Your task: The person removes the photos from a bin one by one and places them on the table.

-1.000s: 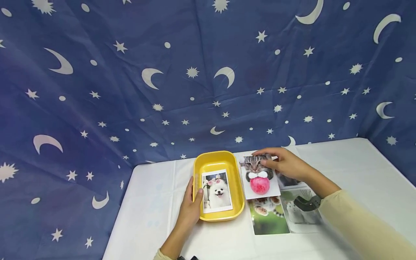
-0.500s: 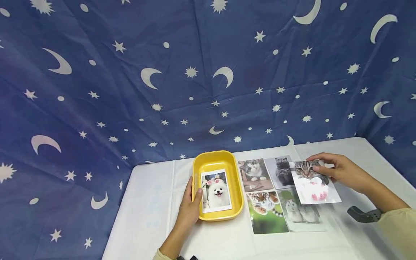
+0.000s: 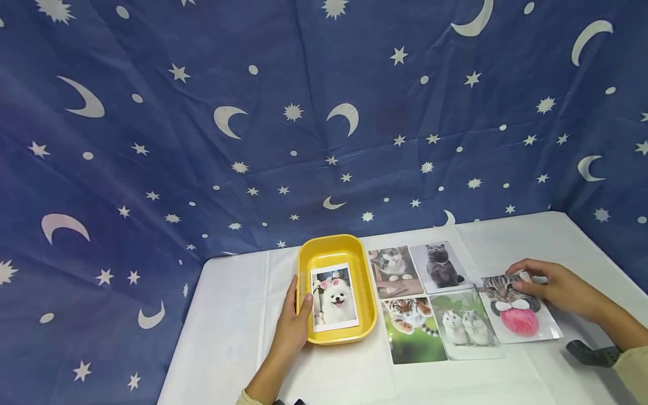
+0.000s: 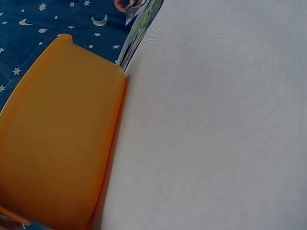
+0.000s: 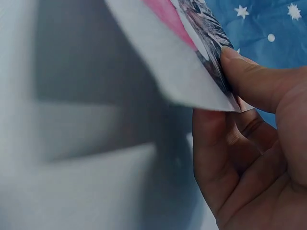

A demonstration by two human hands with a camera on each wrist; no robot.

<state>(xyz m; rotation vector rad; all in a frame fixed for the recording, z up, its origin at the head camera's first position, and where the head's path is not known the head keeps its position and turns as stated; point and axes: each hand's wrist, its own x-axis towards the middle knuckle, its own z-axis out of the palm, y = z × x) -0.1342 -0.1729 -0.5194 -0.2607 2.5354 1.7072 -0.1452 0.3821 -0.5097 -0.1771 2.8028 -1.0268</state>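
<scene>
My left hand (image 3: 292,329) grips the left side of a yellow plastic tray (image 3: 368,281), thumb over the rim. In the tray lies a photo card of a white fluffy dog (image 3: 338,306). At the right, my right hand (image 3: 569,292) pinches a photo card of a tabby cat with a pink pompom (image 3: 521,322) between thumb and fingers. The right wrist view shows this cat photo card (image 5: 192,72) tilted above the white cloth, casting a shadow. Its left edge overlaps the card with two small white animals (image 3: 468,329) in the head view.
Between the tray and my right hand lie a grey-and-white cat card (image 3: 395,270), a dark grey cat card (image 3: 439,267) and a tiger cub card (image 3: 415,340). They rest on a white-covered table (image 3: 223,315). A blue star-and-moon cloth (image 3: 283,135) hangs behind.
My right hand has carried the tabby cat card rightward from over the other cards, then lower at the right, uncovering the cards beneath. My left hand stays on the tray.
</scene>
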